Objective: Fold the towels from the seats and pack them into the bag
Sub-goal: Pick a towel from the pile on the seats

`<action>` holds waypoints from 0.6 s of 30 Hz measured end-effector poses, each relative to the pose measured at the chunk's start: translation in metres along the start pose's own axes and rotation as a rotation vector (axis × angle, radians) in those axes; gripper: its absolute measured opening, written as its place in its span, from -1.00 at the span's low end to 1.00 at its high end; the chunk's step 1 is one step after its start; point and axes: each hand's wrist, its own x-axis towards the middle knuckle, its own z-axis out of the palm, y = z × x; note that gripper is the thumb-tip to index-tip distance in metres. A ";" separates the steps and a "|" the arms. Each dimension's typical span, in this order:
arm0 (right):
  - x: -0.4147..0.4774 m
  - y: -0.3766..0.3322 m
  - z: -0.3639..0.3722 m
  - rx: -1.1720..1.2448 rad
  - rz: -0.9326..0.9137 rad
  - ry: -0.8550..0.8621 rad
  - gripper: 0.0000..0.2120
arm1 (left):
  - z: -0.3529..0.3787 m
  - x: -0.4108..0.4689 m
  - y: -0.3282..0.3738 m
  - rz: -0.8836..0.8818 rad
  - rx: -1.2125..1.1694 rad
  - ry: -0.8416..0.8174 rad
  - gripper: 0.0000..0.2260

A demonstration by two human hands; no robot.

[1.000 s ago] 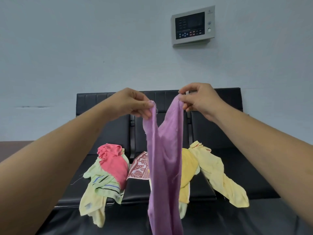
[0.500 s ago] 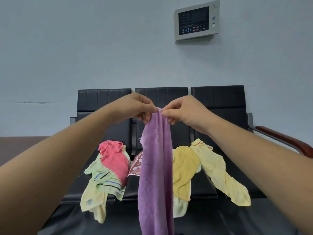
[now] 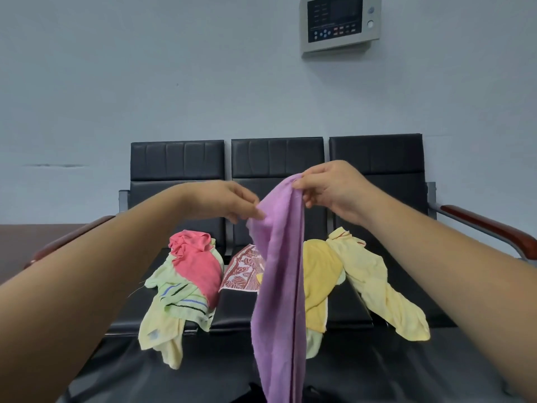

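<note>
1. Towel under handling: the purple towel point(image 3: 279, 271) hangs as a long doubled strip straight down from the two grips. It is clear of the seats point(image 3: 374, 158), and its lower end runs out of frame.
2. Right grip point(image 3: 334, 190): finger and thumb are clamped on the top of the strip. It is the higher of the two.
3. Left grip point(image 3: 229, 203): it sits just beside the right one and slightly lower. The fingertips are blurred, but the cloth edge is drawn out to them, so it is judged pinched on the same towel.
4. Seats, below and beyond the grips:
   - A pink towel point(image 3: 197, 263) lies over a green striped towel point(image 3: 186, 303) beneath the left grip.
   - A patterned cloth point(image 3: 244, 271) is partly hidden behind the strip.
   - A yellow towel point(image 3: 319, 271) and a pale yellow towel point(image 3: 383, 292) lie beneath the right grip.
   - All are crumpled, and several trail over the front edge.
5. Wall panel point(image 3: 338, 23): mounted high above the right grip.
6. Progress, as judged: early.
   - One towel is mid-fold, with a lengthwise fold apparently made.
   - No finished fold is in view, and neither is the bag.
   - At least five pieces await folding, and all packing is outstanding.
</note>
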 end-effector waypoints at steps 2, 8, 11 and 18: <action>0.002 0.005 -0.013 0.157 0.069 0.047 -0.93 | 0.001 -0.004 -0.015 -0.110 0.059 -0.100 -0.88; -0.004 0.031 -0.033 0.245 0.203 0.017 -0.91 | 0.030 -0.006 -0.040 -0.071 -0.126 0.063 -0.85; -0.006 0.032 -0.022 0.140 0.143 -0.047 -0.84 | 0.065 0.003 -0.035 0.018 -0.323 0.206 -0.70; -0.008 0.031 -0.012 0.156 0.159 0.028 -0.90 | 0.109 0.022 -0.035 -0.061 -0.042 0.177 -0.82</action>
